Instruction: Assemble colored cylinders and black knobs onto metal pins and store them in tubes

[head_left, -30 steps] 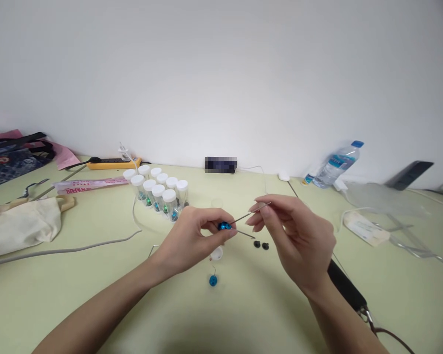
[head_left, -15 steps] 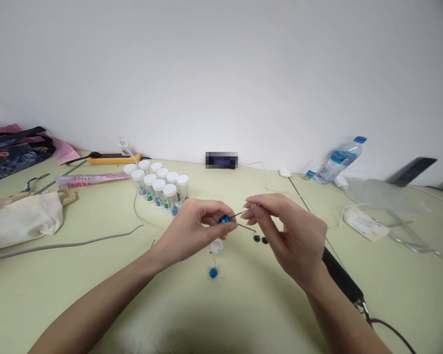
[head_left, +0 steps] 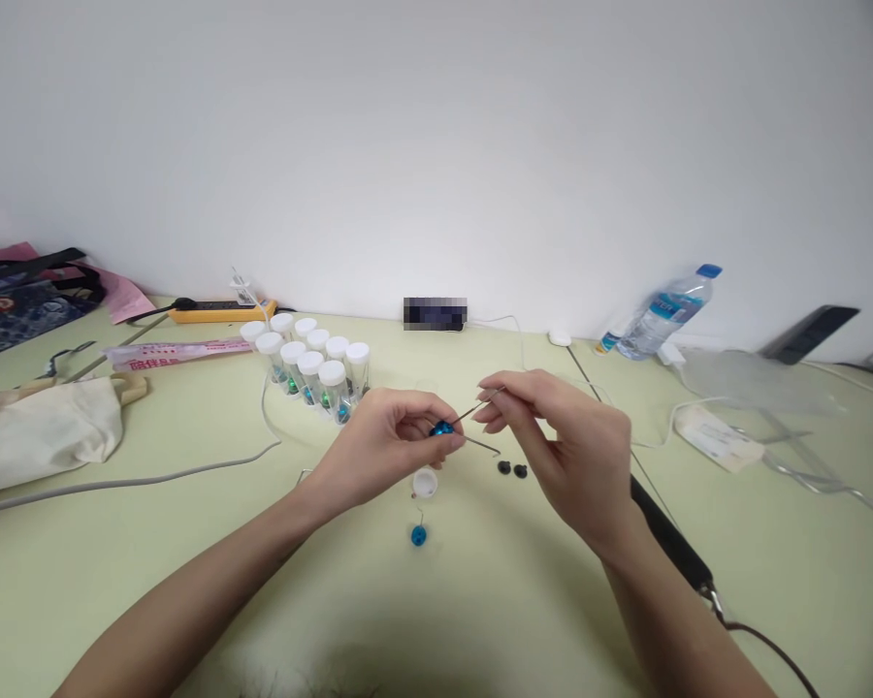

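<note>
Between the thumb and fingers of my left hand (head_left: 389, 436) sits a small shiny blue part (head_left: 442, 428). A thin metal rod with a bent end (head_left: 484, 445) sticks out of that grip towards the right. My right hand (head_left: 560, 446) pinches a second thin metal rod (head_left: 472, 409), whose far end meets the blue part. Just below the hands, on the table, are a small white cap (head_left: 425, 483) and another round blue piece (head_left: 418, 535) with a thin wire hook. Two small black round parts (head_left: 512, 469) lie beneath my right hand.
Several clear tubes with white lids (head_left: 333, 373) stand behind my left hand, green and blue pieces inside. A yellow power strip (head_left: 222, 311), a cream cloth bag (head_left: 50, 431) and a grey cable (head_left: 145, 481) lie left. A water bottle (head_left: 669, 312) stands by the wall; a black bar (head_left: 669, 538) lies right.
My right hand has shifted slightly left and up, so its rod now slopes more steeply. My left hand keeps its hold on the blue part.
</note>
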Action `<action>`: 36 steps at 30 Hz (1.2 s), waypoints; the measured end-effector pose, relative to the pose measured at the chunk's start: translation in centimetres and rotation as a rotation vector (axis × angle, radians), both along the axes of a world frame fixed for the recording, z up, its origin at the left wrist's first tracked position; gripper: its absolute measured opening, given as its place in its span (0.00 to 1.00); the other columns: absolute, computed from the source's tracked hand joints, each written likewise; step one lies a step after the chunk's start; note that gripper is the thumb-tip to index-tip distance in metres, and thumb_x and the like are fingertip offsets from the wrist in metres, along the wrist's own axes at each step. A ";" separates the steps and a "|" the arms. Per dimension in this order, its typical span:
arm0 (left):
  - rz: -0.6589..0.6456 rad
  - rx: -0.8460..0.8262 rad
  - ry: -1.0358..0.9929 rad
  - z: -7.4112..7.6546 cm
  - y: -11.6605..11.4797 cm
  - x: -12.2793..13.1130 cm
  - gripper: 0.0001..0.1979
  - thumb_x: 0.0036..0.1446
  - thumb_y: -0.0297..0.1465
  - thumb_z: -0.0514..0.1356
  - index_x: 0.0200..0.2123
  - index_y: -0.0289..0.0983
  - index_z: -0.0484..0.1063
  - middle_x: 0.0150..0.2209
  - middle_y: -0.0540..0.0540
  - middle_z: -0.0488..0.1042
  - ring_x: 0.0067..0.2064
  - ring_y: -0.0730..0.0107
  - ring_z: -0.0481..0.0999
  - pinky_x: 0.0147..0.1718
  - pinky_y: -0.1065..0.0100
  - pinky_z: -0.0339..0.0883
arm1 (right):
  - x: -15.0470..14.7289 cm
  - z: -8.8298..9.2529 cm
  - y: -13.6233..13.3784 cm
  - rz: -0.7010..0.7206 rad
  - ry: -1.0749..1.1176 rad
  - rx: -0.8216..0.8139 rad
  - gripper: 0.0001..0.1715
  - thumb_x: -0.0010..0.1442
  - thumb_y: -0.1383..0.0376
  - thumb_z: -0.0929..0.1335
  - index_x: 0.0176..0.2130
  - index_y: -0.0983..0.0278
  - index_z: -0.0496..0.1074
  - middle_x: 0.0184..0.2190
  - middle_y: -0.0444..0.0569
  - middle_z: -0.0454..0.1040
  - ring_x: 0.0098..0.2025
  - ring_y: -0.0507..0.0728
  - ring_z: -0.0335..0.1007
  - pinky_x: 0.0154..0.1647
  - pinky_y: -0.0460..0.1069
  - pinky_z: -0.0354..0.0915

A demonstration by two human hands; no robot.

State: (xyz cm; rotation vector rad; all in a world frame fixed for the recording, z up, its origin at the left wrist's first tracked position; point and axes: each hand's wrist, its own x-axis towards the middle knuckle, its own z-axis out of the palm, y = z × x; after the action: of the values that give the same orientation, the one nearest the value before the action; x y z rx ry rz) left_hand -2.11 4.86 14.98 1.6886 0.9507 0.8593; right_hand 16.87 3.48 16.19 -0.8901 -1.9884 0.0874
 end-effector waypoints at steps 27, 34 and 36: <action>0.052 -0.220 -0.365 0.6 1.1 -0.9 0.08 0.51 0.33 0.66 0.32 0.34 0.75 0.29 0.45 0.79 0.26 0.74 0.74 0.29 0.72 0.69 | 0.1 0.9 -0.9 -0.130 -0.154 0.025 0.11 0.65 0.67 0.63 0.47 0.61 0.70 0.33 0.48 0.76 0.32 0.53 0.71 0.30 0.46 0.65; 0.038 -0.245 -0.416 1.2 0.8 -1.2 0.05 0.53 0.31 0.65 0.31 0.35 0.74 0.28 0.49 0.79 0.24 0.78 0.74 0.27 0.76 0.68 | 0.4 0.8 -1.1 -0.027 -0.389 0.155 0.18 0.65 0.71 0.61 0.53 0.60 0.67 0.41 0.50 0.76 0.40 0.57 0.72 0.38 0.49 0.66; 0.029 -0.251 -0.418 1.2 0.8 -1.3 0.05 0.53 0.31 0.65 0.31 0.35 0.74 0.25 0.50 0.78 0.23 0.78 0.74 0.26 0.77 0.68 | 0.6 0.9 -1.1 0.018 -0.426 0.199 0.19 0.66 0.72 0.58 0.54 0.62 0.66 0.41 0.52 0.76 0.41 0.58 0.72 0.41 0.51 0.66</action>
State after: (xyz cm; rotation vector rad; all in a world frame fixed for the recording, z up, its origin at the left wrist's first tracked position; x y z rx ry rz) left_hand -3.41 5.62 16.18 1.2212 0.7595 1.0166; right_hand 17.45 2.37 17.06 -0.8081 -2.3478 -0.3092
